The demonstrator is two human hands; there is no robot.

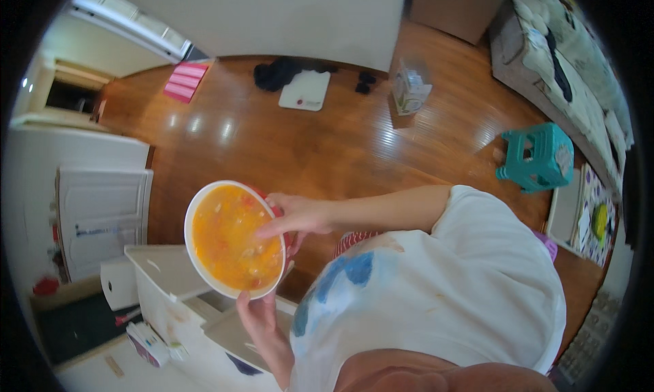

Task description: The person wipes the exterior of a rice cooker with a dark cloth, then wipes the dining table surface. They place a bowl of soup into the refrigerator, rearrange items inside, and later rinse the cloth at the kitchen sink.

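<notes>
A large bowl (189, 235) with a white inside and a red outside is held up in front of me, tilted in view. Orange-yellow soup (231, 242) with red and pale bits fills it nearly to the rim. My right hand (303, 216) grips the side nearest my body, its thumb reaching over the rim and its fingers against the red outside. At the lower edge, my left hand (259, 320) supports the bowl with the thumb at the rim; its other fingers are partly hidden.
White cabinets (103, 205) and a pale counter (163, 273) stand at the left. On the wooden floor lie a pink mat (185, 82), a white flat scale-like slab (305, 91), dark cloth (274, 74) and a carton (410, 92). A teal stool (541, 157) stands near the sofa (511, 72).
</notes>
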